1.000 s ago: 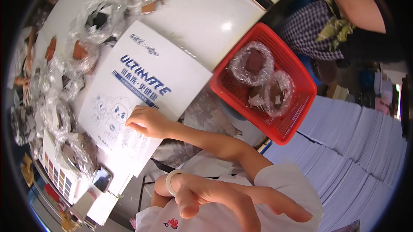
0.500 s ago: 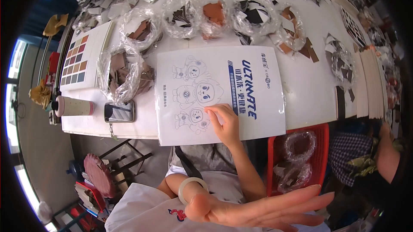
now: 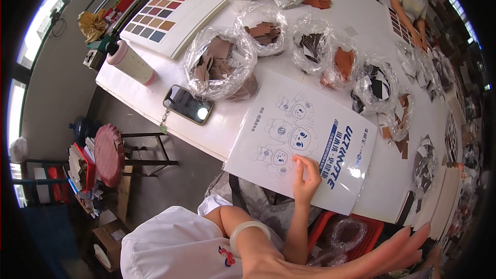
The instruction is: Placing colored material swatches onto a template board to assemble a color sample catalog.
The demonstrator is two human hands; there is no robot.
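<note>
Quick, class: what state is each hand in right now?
Left hand: open, outstretched.
Right hand: half-curled at the white printed sheet; whether it pinches anything cannot be told.

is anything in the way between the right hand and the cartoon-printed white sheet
Nothing visible. The right hand is right over the cartoon-printed white sheet; whether it touches is hard to tell. The smartphone and the clear bag of black swatches lie outside the sheet's edges.
</note>
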